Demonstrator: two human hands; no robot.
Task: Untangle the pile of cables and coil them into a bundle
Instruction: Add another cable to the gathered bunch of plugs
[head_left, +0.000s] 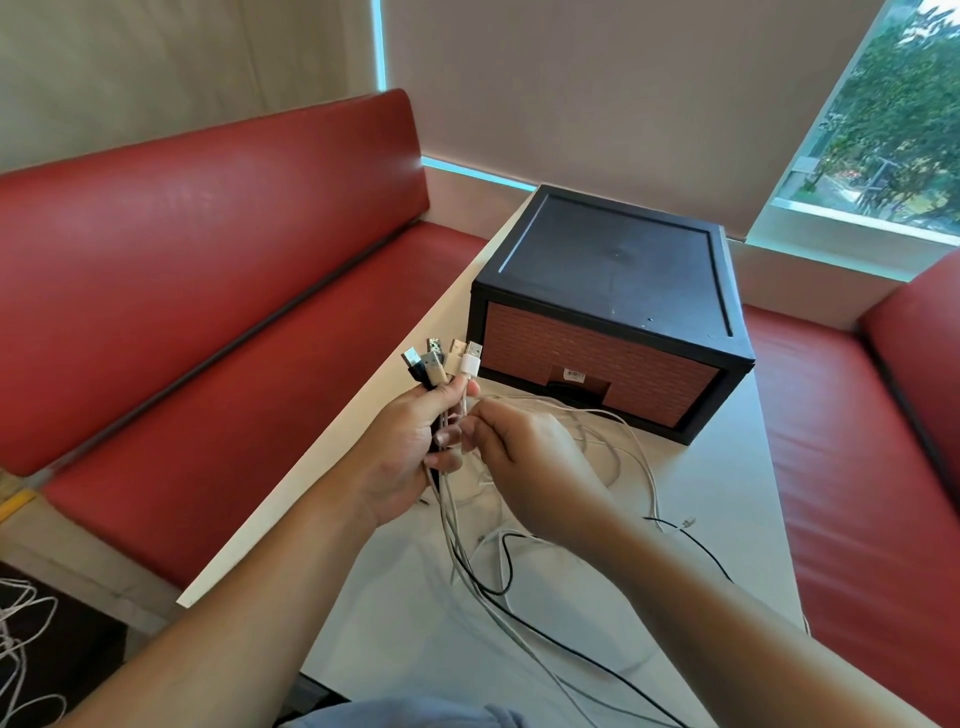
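Light, limp cables (498, 587) trail tangled over the white surface (727, 519); right hand (535, 467) pinches one beside left hand (410, 447), which grips the bunch below stiff USB plugs (447, 361), prob. the surest hold, w/ drawer box (613, 291) behind.

Body in view: two arms and a strip of clothing. Left hand (410, 457) and right hand (535, 467) are bare. Left forearm (234, 603) and right forearm (727, 629) are bare along their whole visible length, up to the frame edge. Fingernails (442, 437) on the left hand are cut short. Garment (415, 714) at the lower frame edge: light blue-grey fabric, plain
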